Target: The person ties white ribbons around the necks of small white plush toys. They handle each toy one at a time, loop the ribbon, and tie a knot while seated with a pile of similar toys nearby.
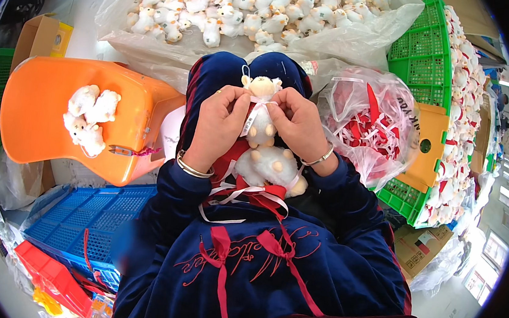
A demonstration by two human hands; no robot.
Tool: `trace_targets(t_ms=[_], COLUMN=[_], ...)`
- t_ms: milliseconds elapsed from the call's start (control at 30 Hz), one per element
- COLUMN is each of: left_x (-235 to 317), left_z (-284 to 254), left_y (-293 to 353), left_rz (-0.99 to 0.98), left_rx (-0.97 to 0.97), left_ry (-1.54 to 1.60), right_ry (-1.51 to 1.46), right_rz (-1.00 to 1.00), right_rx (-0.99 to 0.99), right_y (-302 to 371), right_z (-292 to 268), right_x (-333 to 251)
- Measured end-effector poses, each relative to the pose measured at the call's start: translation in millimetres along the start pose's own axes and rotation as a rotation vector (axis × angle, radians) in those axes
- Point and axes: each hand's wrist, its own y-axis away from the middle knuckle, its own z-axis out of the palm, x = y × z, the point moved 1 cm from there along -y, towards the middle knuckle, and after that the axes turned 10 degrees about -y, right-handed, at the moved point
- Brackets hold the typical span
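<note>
Over my lap, a small white plush sheep [262, 126] with a cream face and a hanging loop stands between my hands, face away from me. A thin white ribbon [261, 101] circles its neck. My left hand [220, 122] pinches one side of the ribbon at the neck, and my right hand [300, 126] pinches the other side. Both sets of fingertips are close together, partly hiding the ribbon. A printed white label hangs beside the toy's body. Nearer to me lies another fluffy plush toy [269, 165], with loose red and white ribbons [251, 190] below it.
An orange chair [32, 110] at left bears several plush toys [92, 109] and small thread snips [121, 151]. Ahead, a clear plastic sheet [117, 29] holds many plush toys. To the right are a bag of ribbons [371, 124] and a green crate [424, 53]. Blue crates [87, 210] stand lower left.
</note>
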Motion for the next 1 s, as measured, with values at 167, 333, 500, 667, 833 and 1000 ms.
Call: trace_targets(t_ms=[167, 333, 500, 667, 833, 1000], left_x=[4.0, -5.2, -5.6, -6.1, -10.7, -10.2], left_z=[-1.0, 4.0, -0.8, -2.1, 4.4, 11.5], left_y=[1.1, -1.7, 2.0, 0.3, 2.7, 8.5], left_rz=[-0.069, 0.068, -0.016, -0.136, -0.052, -0.032], left_rx=[-0.053, -0.05, -0.072, -0.118, -0.067, -0.045], left_ry=[-0.042, 0.018, 0.144, 0.141, 0.067, 0.376], right_ry=[0.012, 0.037, 0.018, -0.005, -0.119, -0.409], right_rz=[0.008, -0.012, -0.014, 0.01, 0.086, 0.152], right_rx=[-0.019, -0.003, -0.011, -0.045, -0.059, -0.081], right_y=[-0.3, -0.7, -1.3, -3.1, -3.8, -3.7], right_z=[2.5, -1.7, -0.9, -1.6, -3.6, -7.9], right_x=[-4.1, -1.4, -1.4, 2.4, 2.3, 12.9])
